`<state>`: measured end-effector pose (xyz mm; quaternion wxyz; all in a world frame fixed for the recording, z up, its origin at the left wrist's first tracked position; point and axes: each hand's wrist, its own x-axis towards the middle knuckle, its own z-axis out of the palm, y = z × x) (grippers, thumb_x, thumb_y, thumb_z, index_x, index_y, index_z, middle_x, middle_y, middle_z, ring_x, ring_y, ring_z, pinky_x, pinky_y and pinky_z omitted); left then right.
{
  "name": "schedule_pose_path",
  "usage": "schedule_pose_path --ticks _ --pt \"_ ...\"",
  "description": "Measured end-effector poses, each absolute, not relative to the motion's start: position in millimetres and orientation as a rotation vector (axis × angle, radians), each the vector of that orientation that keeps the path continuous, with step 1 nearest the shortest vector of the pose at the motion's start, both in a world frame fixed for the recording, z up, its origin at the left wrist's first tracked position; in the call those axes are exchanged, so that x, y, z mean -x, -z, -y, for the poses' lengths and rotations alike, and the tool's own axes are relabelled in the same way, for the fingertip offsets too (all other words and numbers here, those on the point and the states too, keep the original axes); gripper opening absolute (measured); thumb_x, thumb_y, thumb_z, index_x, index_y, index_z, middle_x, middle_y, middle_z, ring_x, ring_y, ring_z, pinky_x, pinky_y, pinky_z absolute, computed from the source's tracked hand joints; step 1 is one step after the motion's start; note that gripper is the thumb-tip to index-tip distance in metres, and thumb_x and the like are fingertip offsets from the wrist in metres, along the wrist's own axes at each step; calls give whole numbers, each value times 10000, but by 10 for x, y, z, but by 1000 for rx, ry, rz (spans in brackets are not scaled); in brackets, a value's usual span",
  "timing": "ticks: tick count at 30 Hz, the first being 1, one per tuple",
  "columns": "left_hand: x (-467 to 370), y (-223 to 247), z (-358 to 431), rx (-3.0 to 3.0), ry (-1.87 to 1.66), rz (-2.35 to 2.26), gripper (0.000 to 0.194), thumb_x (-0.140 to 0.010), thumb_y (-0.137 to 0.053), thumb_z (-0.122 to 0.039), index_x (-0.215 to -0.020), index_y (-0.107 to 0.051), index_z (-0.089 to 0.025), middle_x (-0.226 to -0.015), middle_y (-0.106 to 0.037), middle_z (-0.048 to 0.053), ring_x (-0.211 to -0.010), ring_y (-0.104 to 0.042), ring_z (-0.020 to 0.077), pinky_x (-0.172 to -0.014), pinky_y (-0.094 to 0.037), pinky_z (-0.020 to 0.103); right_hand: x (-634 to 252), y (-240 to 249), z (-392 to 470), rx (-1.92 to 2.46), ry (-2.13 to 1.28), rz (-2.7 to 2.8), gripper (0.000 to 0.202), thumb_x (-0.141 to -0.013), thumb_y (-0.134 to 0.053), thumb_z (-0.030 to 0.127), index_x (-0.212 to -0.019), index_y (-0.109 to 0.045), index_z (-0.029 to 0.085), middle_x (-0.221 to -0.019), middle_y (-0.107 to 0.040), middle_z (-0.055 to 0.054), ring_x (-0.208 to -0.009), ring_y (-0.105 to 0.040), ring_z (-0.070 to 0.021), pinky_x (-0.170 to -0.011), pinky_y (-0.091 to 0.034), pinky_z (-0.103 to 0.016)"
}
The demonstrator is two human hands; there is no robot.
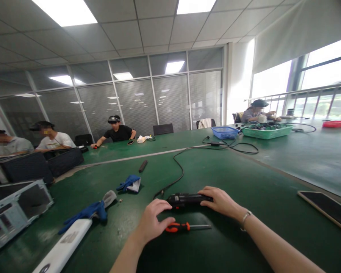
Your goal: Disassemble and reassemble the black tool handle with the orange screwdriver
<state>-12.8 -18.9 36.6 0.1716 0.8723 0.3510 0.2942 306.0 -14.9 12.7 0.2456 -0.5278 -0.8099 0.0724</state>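
A black, tube-shaped electric screwdriver [186, 198] lies sideways on the green table in front of me. My right hand [218, 201] grips its right end between thumb and fingers. At its left end is my left hand [155, 220], thumb and fingers spread apart; the fingertips reach the tool's end, and whether they touch it I cannot tell. Just below lies a screwdriver [179, 227] with an orange and black handle, its metal shaft pointing right. The left thumb is right at that handle's end. A black cable [183, 167] runs from near the tool's left end towards the back.
Blue work gloves [86, 216], a white long casing [65, 246] and a metal computer frame [19, 212] are at left. A dark bar [143, 166] lies farther back. At right is a phone [329, 208]; behind stand blue [224, 132] and green baskets [267, 131]. Several people sit around.
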Motion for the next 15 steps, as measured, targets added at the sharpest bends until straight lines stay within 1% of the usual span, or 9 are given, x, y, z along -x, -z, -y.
schedule_pose_path --ticks 2,3,5,8,11,13,15 --pt "76 -362 233 -2499 -749 -935 322 -755 -722 -372 -1035 -703 -215 -1081 -668 76 -1002 -595 224 -922 -453 327 -3189 -65 77 1537 -106 2163 374 -844 -543 438 -1160 -645 266 -1064 -659 -54 -900 -634 -204 -826 -476 -305" --pt "51 -350 246 -2512 -685 -917 375 -719 -752 -388 -1046 -700 -213 -1074 -669 75 -994 -595 228 -911 -453 324 -3271 -33 39 1602 -50 2134 372 -851 -528 440 -1164 -641 272 -1074 -656 -51 -899 -635 -196 -814 -476 -289" --pt "11 -317 257 -2514 -566 -916 406 -678 -783 -396 -1034 -708 -216 -1018 -685 60 -924 -612 217 -860 -464 307 -3468 23 -25 1759 55 2037 373 -854 -507 450 -1158 -642 279 -1075 -654 -49 -895 -635 -190 -789 -475 -273" --pt "-14 -284 254 -2504 -504 -943 310 -717 -754 -351 -995 -723 -217 -937 -696 38 -843 -623 187 -797 -461 272 -3836 94 -62 1940 155 1862 413 -865 -460 449 -1155 -641 219 -1038 -655 -112 -884 -633 -245 -773 -473 -346" --pt "-8 -294 253 -2499 -478 -938 225 -752 -714 -318 -947 -734 -207 -892 -700 38 -809 -625 178 -751 -456 250 -4299 190 -30 2097 240 1682 454 -878 -395 458 -1113 -648 164 -978 -644 -179 -838 -627 -326 -683 -458 -440" --pt "-1 -311 255 -2502 -459 -939 204 -760 -699 -321 -924 -735 -205 -887 -697 38 -802 -623 178 -734 -453 247 -4646 285 2 2230 318 1488 420 -868 -399 486 -1030 -667 205 -925 -642 -177 -813 -627 -342 -631 -436 -447" --pt "1 -323 254 -2507 -447 -952 198 -761 -692 -324 -912 -734 -202 -882 -692 38 -793 -618 176 -723 -448 245 -4972 383 29 2276 377 1303 446 -870 -373 509 -847 -685 190 -845 -621 -227 -784 -620 -378 -583 -391 -475"
